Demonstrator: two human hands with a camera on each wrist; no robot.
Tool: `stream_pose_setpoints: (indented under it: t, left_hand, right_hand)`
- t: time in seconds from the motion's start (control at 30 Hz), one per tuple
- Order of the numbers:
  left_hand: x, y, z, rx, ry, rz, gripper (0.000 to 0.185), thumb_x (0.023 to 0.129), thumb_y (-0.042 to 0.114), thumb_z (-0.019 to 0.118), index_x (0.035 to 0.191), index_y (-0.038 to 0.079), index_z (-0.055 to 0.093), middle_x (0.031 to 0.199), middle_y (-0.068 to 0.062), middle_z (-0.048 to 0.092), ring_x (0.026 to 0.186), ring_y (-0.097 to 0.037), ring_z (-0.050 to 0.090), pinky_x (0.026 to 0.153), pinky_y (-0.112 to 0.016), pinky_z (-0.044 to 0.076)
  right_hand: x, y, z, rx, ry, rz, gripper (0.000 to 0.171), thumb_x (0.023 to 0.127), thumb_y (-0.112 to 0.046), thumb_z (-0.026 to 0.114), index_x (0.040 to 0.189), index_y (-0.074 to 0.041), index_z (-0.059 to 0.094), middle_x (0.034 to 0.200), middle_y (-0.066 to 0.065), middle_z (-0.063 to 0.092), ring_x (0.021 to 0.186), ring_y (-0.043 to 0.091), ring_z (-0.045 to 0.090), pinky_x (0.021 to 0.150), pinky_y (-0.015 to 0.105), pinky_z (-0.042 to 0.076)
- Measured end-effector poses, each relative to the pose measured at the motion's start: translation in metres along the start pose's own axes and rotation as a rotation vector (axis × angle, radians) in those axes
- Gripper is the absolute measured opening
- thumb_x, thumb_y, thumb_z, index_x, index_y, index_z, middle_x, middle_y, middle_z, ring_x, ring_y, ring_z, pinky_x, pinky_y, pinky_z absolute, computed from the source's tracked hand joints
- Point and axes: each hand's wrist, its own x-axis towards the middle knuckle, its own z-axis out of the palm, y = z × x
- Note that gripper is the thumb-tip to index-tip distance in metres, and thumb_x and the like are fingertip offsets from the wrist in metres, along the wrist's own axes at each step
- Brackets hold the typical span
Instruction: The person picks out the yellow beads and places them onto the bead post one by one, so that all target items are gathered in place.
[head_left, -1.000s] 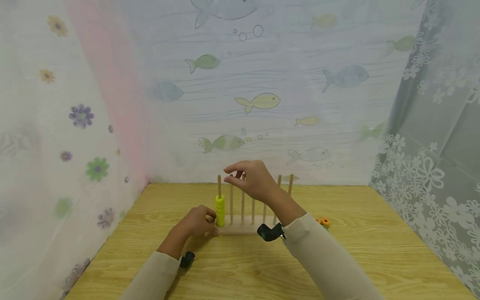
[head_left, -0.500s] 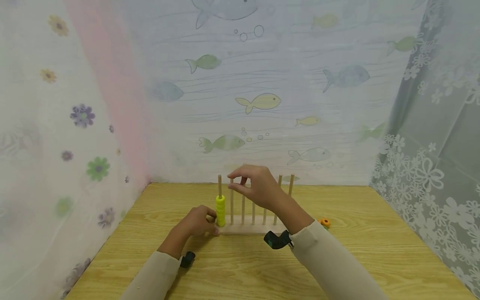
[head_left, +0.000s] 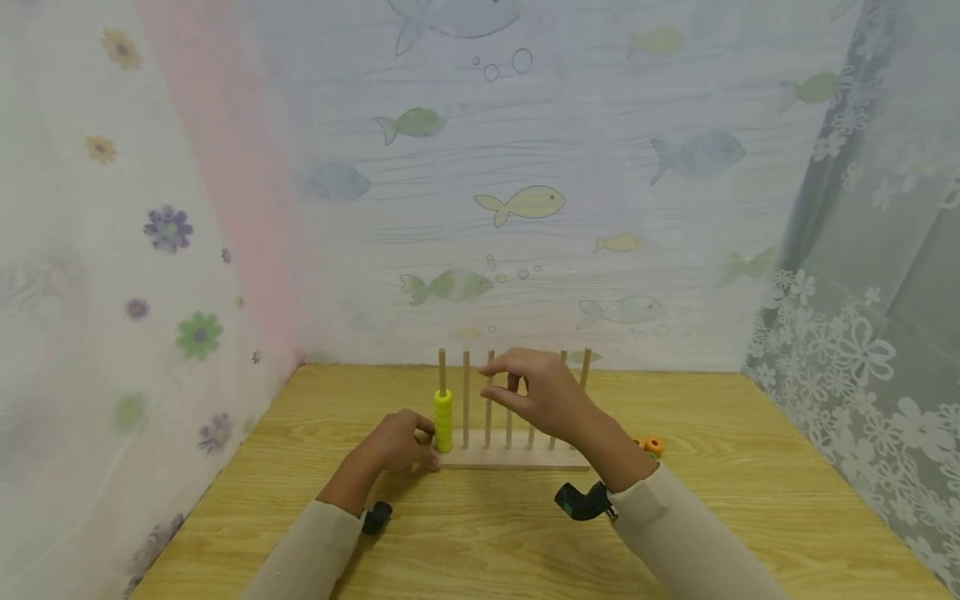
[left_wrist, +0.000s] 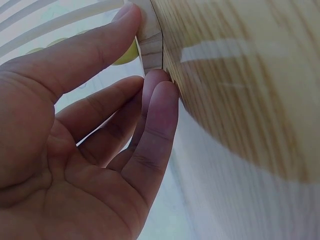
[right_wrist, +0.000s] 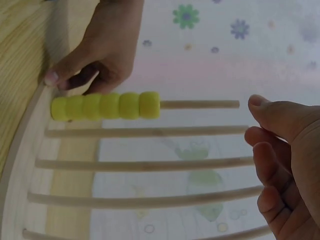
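My left hand [head_left: 393, 446] rests on the table [head_left: 480, 542] at the left end of the wooden peg rack [head_left: 510, 457], thumb and fingertips [left_wrist: 162, 92] pressed against the base's end, fingers nearly straight rather than wrapped round it. My palm fills most of the left wrist view, so little of the rack shows there. My right hand [head_left: 543, 396] hangs in front of the middle pegs, loosely curled and holding nothing; it hides parts of several pegs from the head camera. On the leftmost peg sits a stack of yellow-green beads [head_left: 443, 421], five by the right wrist view [right_wrist: 106, 106]. Beyond my right forearm lie a few orange beads [head_left: 651, 445], partly hidden, count unclear
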Motion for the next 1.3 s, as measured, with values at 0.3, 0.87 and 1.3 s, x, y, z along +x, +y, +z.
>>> stream_pose_setpoints:
  t: [0.3,0.87,1.3]
  left_hand:
    - [-0.001,-0.001,0.001,-0.008,-0.005,0.010,0.056,0.068,0.032,0.087,0.119,0.019,0.068,0.123,-0.008,0.062,0.110,-0.031,0.059,0.085,-0.050,0.051]
    - [-0.002,-0.002,0.001,-0.017,-0.010,0.003,0.057,0.069,0.032,0.086,0.120,0.016,0.067,0.125,-0.009,0.061,0.116,-0.035,0.056,0.085,-0.050,0.051]
    - [-0.003,0.003,-0.001,-0.012,-0.002,0.001,0.060,0.067,0.031,0.087,0.121,0.013,0.066,0.126,-0.011,0.061,0.112,-0.033,0.058,0.084,-0.049,0.052]
  right_hand:
    - [-0.023,0.007,-0.006,0.043,-0.036,0.087,0.023,0.086,-0.033,0.072,0.108,-0.030,0.070,0.097,-0.014,0.068,0.067,-0.004,0.052,0.055,0.020,0.046]
    - [-0.064,0.021,-0.019,0.024,-0.091,0.140,0.023,0.084,-0.036,0.073,0.107,-0.032,0.070,0.096,-0.020,0.065,0.071,-0.005,0.054,0.058,0.026,0.049]
    - [-0.094,0.035,-0.031,0.047,-0.103,0.209,0.024,0.083,-0.034,0.075,0.106,-0.034,0.069,0.096,-0.020,0.066,0.071,-0.004,0.055,0.058,0.023,0.048]
